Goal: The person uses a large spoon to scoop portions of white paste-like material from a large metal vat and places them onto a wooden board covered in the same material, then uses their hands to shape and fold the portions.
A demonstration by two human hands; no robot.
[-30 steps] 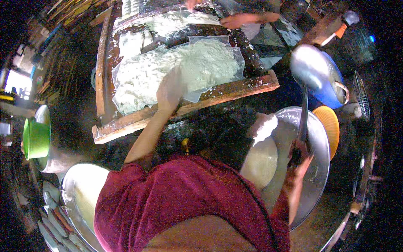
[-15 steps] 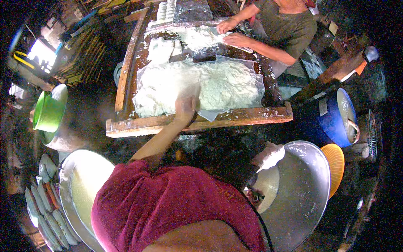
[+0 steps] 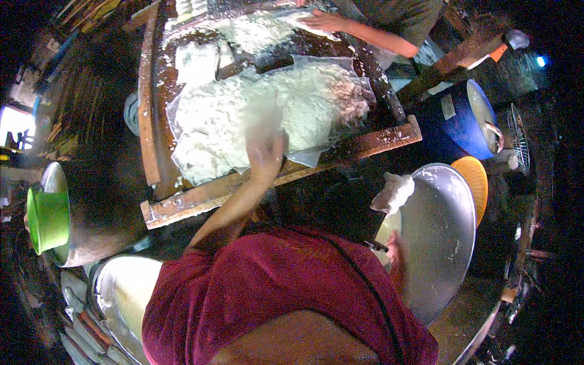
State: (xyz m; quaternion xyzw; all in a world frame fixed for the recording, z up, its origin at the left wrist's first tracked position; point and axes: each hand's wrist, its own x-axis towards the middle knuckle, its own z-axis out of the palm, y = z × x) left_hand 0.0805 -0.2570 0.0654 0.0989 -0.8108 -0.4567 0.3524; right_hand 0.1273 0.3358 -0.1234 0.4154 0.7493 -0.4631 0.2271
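My left hand (image 3: 264, 149), smeared by motion, is over the front of a lumpy white mass (image 3: 213, 121) lying on thin sheeting inside a wooden-edged board (image 3: 182, 210); whether its fingers are closed is unclear. My right hand (image 3: 392, 249) is low inside a large metal pot (image 3: 441, 237) at the right, at a dark ladle handle (image 3: 378, 246); the ladle's bowl is out of sight. Pale liquid shows in the pot, and a white cloth (image 3: 392, 194) hangs at its upper left.
Across the board a co-worker's arm (image 3: 383, 39) rests among white material (image 3: 255, 33). At left are a green tub (image 3: 48, 222) and a metal basin (image 3: 121, 283) of pale liquid; at right, a blue barrel (image 3: 462, 125) and an orange colander (image 3: 477, 182).
The ladle, raised over the right side a second ago, has dropped down into the pot with my right hand. My left hand has shifted a little rightward along the white mass.
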